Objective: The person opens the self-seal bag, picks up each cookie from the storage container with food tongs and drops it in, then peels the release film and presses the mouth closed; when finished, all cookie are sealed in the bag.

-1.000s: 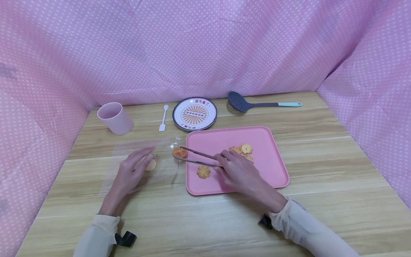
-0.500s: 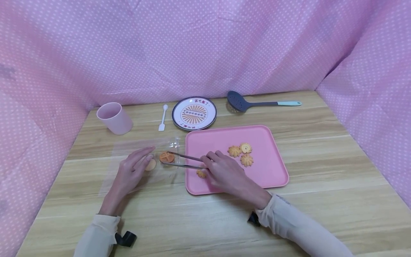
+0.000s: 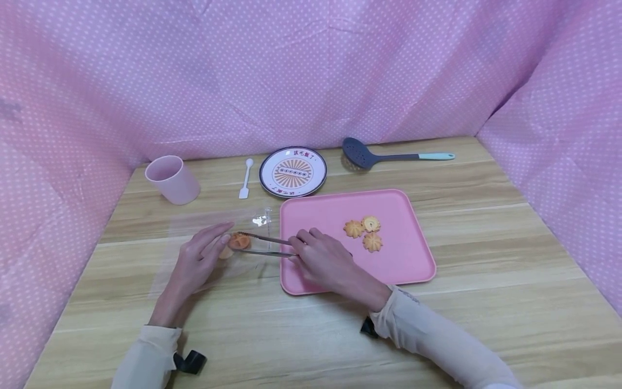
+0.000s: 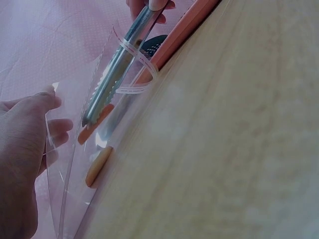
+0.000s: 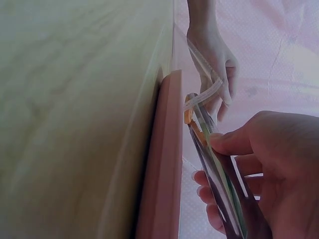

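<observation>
My left hand (image 3: 214, 243) lies on a clear plastic bag (image 3: 194, 254) on the table and pinches its upper sheet, keeping the mouth lifted. My right hand (image 3: 303, 246) grips metal tongs (image 3: 264, 246) that reach left into the bag. An orange cookie (image 3: 239, 241) is clamped at the tongs' tip, close to my left fingertips. A second cookie (image 4: 98, 166) lies flat inside the bag, below the tongs (image 4: 117, 74). Three cookies (image 3: 362, 231) sit on the pink tray (image 3: 408, 265). In the right wrist view the tongs (image 5: 219, 174) carry the cookie (image 5: 189, 115) past the tray's edge (image 5: 167, 164).
Along the back of the wooden table stand a pink cup (image 3: 172, 179), a small white spoon (image 3: 245, 179), a patterned plate (image 3: 293, 172) and a grey slotted spoon (image 3: 384, 155). Pink dotted cloth walls close in the table on three sides.
My right hand has carried the tongs and the cookie leftward, from the tray's left edge into the bag's mouth. The left hand has stayed in place on the bag.
</observation>
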A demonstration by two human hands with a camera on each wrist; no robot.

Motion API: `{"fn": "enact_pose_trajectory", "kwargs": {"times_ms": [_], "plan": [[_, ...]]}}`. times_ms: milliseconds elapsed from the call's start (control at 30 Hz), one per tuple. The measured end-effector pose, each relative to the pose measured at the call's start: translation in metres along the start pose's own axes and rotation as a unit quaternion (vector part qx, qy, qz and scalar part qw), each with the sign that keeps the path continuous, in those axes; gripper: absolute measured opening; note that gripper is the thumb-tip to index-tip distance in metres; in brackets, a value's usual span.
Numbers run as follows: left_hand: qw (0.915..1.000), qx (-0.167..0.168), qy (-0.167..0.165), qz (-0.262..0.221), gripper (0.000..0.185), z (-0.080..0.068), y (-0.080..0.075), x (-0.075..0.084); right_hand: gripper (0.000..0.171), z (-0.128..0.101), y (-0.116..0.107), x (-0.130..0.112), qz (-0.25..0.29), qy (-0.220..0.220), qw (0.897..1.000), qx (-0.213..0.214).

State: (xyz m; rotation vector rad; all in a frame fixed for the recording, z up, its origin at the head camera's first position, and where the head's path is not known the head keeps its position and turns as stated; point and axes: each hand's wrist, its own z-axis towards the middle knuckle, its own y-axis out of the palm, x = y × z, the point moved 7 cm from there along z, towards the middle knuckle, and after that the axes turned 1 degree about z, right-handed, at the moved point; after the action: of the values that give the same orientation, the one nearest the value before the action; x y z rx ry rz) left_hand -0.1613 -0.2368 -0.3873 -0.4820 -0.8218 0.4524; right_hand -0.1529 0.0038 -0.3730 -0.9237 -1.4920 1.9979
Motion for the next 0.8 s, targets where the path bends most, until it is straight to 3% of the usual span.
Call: {"fn": "enact_pose_trajectory", "kwargs": {"times_ms": [367,633,800], "plan": [[0.9991,-0.021,-0.033,0.016,0.039,-0.0016,0.0015,-0.0028,0.028,0.0085,0.0055,-0.0059,0.011,-0.008,1.000,-0.003],[0.9999,-0.012,-0.007,0.011,0.043,0.0000,-0.0001,0.0001,0.031,0.0062,0.0059,-0.0037,0.023,0.000,1.000,-0.003],[0.9997,-0.014,-0.017,0.012,0.041,-0.0005,0.0006,-0.0010,0.034,0.0003,0.0035,0.0015,0.023,0.007,1.000,-0.001]]}}
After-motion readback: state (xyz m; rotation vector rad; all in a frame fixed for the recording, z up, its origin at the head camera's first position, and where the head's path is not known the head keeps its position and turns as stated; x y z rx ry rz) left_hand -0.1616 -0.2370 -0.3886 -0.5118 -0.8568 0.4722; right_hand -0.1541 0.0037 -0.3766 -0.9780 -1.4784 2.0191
